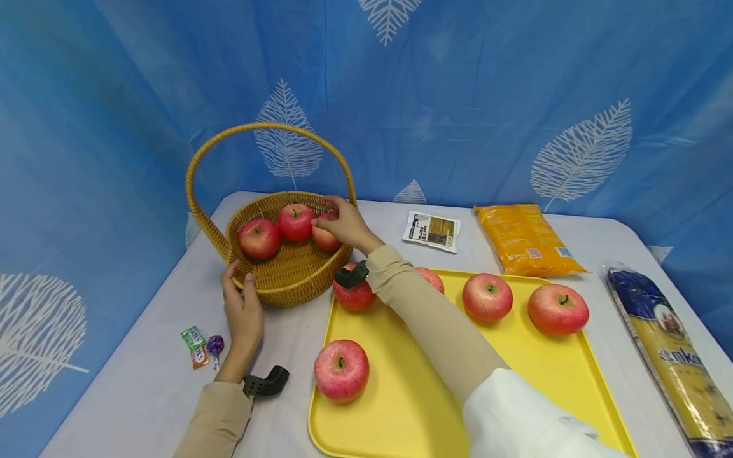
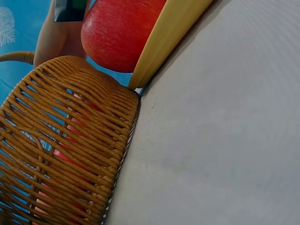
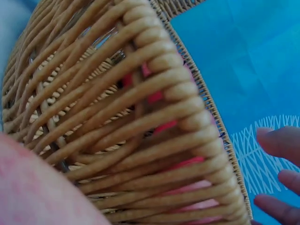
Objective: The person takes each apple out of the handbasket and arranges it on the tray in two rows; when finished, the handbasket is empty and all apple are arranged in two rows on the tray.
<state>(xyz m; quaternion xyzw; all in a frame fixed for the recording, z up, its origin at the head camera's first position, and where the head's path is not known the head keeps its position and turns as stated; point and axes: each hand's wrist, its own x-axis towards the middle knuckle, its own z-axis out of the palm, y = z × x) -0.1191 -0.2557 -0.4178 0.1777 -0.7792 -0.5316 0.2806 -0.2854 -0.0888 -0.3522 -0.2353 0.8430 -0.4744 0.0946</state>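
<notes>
Head view: a person's two hands work at a woven wicker basket with a tall hoop handle (image 1: 286,267) on a pale grey worktop (image 1: 143,369)
Right hand (image 1: 342,224): reaches over the basket rim, fingers curled round a red apple (image 1: 325,238) inside the basket at its right side
Left hand (image 1: 243,312): fingers and thumb clasp the basket's near left rim
Basket contents: two more red apples (image 1: 259,238) lie left of the held one, the three in a row
Yellow plastic tray (image 1: 401,394): just right of the basket, carrying five red apples (image 1: 341,369)
Right wrist view: wicker wall close up, fingertips (image 3: 281,143) at the frame's right edge
Far side of worktop: orange packet (image 1: 523,240), small white sachet (image 1: 432,230)
Right edge: long blue-and-yellow noodle pack (image 1: 670,356)
</notes>
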